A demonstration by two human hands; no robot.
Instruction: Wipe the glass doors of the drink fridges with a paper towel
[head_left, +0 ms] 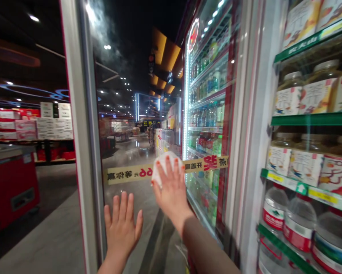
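Observation:
My right hand (172,188) lies flat with fingers spread over a white cloth (156,176), pressing it against the glass door (125,148). The cloth covers part of a yellow strip (125,176) with mirrored lettering across the pane. Lower and to the left, my left hand (121,224) is held open, palm towards the glass, fingers up and thumb out. It appears to rest on the pane below the strip, though the contact itself is hidden. The door stands swung out, with its pale metal frame (87,152) along the left side.
On the right, fridge shelves (316,120) with green edges hold bottled drinks and large water bottles (299,224). A lit drinks cooler (208,91) shows in the glass. At left are a red chest freezer (11,186) and stacked boxes (55,127).

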